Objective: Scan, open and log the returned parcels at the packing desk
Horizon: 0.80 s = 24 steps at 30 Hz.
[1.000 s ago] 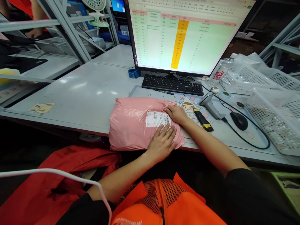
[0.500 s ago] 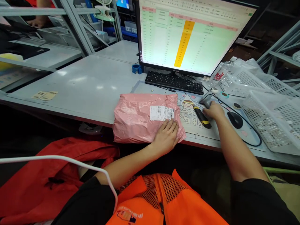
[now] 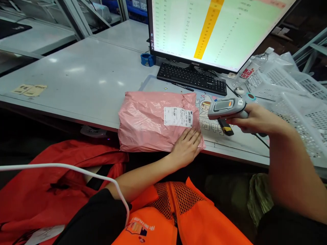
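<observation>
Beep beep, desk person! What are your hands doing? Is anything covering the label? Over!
Left hand resting on pink package. Right hand gripping scanner. Label faces up, nothing covering it. Black-and-yellow tool partly hidden by scanner.

I'd call this a parcel-handling station, in a warehouse or mail room: a labelled pink parcel (image 3: 143, 119) lies on the pale worktop (image 3: 84, 88), a barcode scanner (image 3: 224, 108) is held near it, a spreadsheet fills the monitor (image 3: 178, 27) above a black keyboard (image 3: 191, 78), perforated white baskets (image 3: 304, 119) crowd one side, and metal framing (image 3: 73, 18) divides the desks
</observation>
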Tool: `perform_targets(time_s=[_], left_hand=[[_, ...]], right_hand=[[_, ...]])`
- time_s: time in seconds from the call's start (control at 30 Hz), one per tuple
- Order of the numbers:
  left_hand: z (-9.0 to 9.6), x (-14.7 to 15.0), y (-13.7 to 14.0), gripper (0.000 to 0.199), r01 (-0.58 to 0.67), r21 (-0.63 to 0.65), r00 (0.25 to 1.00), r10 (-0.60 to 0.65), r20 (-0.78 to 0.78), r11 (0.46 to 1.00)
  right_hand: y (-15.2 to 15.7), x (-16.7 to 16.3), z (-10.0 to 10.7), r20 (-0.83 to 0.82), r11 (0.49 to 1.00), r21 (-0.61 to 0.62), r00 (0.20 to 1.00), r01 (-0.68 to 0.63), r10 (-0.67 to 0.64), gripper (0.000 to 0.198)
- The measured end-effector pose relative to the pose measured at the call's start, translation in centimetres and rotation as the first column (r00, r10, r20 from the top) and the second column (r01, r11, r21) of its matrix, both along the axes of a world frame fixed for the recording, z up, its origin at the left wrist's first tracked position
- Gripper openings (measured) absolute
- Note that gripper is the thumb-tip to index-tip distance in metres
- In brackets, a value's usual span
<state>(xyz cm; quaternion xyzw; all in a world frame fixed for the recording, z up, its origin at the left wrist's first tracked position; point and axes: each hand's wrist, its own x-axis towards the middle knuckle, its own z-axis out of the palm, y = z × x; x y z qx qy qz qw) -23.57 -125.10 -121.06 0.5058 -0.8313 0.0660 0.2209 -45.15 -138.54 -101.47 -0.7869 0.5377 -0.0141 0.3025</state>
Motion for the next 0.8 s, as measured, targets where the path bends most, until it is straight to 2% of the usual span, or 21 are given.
perform_targets(time_s=[0.1, 0.17, 0.27, 0.37, 0.47, 0.57, 0.7, 0.8], left_hand=[[-0.1, -0.3, 0.0, 0.056, 0.005, 0.01, 1.0, -0.005, -0.015, 1.0], [0.4, -0.3, 0.1, 0.056, 0.004, 0.033, 1.0, -0.003, -0.031, 0.999], [2.2, 0.4, 0.6, 0.053, 0.045, 0.066, 0.996, -0.039, -0.086, 0.997], [4.3, 2.8, 1.3, 0.054, 0.077, 0.066, 0.987, -0.066, -0.145, 0.995], [4.7, 5.9, 1.6, 0.087, -0.002, 0.117, 0.992, 0.016, -0.121, 0.993], [4.0, 8.4, 0.9, 0.118, -0.092, 0.2, 0.995, 0.099, -0.024, 0.975], [3.8, 9.9, 0.0, 0.119, -0.204, 0.282, 0.979, 0.192, 0.068, 0.938], [4.1, 10.3, -0.4, 0.117, -0.23, 0.29, 0.973, 0.224, 0.054, 0.929]], right_hand=[[1.8, 1.0, 1.2, -0.09, 0.992, -0.06, 0.99, -0.115, 0.109, 0.042], [1.3, 1.3, 1.0, -0.108, 0.988, -0.095, 0.988, -0.121, 0.111, 0.039], [-1.4, 0.4, -1.1, -0.116, 0.97, -0.235, 0.993, -0.065, 0.039, 0.04], [-5.3, -1.3, -4.7, -0.231, 0.904, -0.426, 0.964, 0.018, -0.128, 0.041], [-8.7, -2.7, -8.3, -0.298, 0.824, -0.546, 0.885, 0.148, -0.357, 0.047], [-10.2, -3.2, -10.6, -0.253, 0.77, -0.583, 0.843, 0.258, -0.474, 0.053], [-10.6, -2.1, -10.8, -0.157, 0.7, -0.644, 0.843, 0.308, -0.515, 0.06], [-12.0, 1.0, -9.6, -0.053, 0.662, -0.69, 0.892, 0.292, -0.449, 0.06]])
